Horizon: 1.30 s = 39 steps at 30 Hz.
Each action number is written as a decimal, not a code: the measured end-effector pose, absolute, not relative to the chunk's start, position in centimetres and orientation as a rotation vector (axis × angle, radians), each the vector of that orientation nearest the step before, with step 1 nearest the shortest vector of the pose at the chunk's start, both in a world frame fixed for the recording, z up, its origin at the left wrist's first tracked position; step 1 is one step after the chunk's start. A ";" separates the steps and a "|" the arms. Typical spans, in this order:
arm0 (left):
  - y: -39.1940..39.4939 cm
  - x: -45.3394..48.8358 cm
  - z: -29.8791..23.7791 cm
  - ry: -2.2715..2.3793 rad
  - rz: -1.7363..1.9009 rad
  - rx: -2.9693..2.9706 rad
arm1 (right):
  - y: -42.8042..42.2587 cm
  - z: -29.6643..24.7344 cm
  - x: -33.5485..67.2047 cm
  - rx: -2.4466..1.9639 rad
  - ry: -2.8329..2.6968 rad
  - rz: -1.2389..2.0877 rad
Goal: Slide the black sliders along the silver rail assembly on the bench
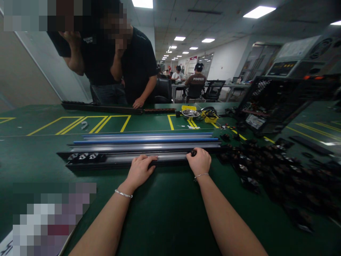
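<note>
A long black channel (pixel 170 156) with a silvery inner face lies crosswise in front of me. My left hand (pixel 140 171) grips its near wall around the middle, fingers over the edge and thumb along the front. Toward the channel's right end, my right hand (pixel 201 161) is closed on a small black part (pixel 193 152), mostly covered by the fingers. Several black pieces with pale round faces (pixel 84 156) sit in the left end of the channel. Just behind lie another dark-edged channel (pixel 144 146) and a blue-edged one (pixel 146 139).
A large heap of loose black parts (pixel 282 174) spreads over the green table (pixel 160 220) at right. Behind it stands an opened computer case (pixel 266 103). A metal bowl (pixel 190 113) sits farther back. Two people in black stand across the table, near a long dark rail (pixel 106 107).
</note>
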<state>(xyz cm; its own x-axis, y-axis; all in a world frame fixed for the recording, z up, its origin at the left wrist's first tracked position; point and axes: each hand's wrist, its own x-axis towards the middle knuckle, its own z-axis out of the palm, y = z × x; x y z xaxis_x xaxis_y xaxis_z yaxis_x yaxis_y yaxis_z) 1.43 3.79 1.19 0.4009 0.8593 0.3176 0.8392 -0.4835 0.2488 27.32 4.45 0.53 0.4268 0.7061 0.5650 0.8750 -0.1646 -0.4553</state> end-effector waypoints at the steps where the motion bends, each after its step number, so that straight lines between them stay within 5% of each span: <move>1: 3.8 1.4 1.2 1.571 0.629 2.587 | 4.4 0.5 27.3 -1.925 -1.338 -0.286; 39: 3.9 1.4 1.3 1.578 0.623 2.578 | 4.4 0.7 28.3 -1.962 -1.272 -0.202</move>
